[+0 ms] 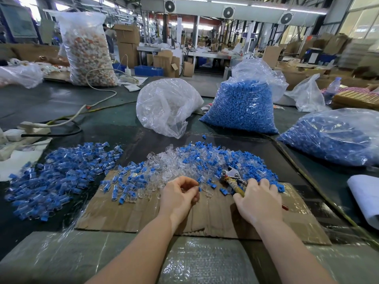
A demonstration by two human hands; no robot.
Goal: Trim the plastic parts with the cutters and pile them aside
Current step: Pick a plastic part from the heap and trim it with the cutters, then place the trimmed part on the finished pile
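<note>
Head view: behind the cardboard sheet [143, 218] on the desk [61, 103] stood bagged blue parts [242, 107]; left hand [178, 196] pinched a part, right hand [259, 199] gripped cutters [232, 178].

A cardboard sheet [205, 214] lies on the worktop [61, 103] nearest the person. A heap of loose parts [205, 158] covers its far edge, with the cutters [233, 179] lying on the heap's right side. A second pile of parts [57, 177] sits left of the sheet. Behind the heap stand two bags [168, 105] [244, 105] side by side; a third bag [336, 138] lies to the right.
</note>
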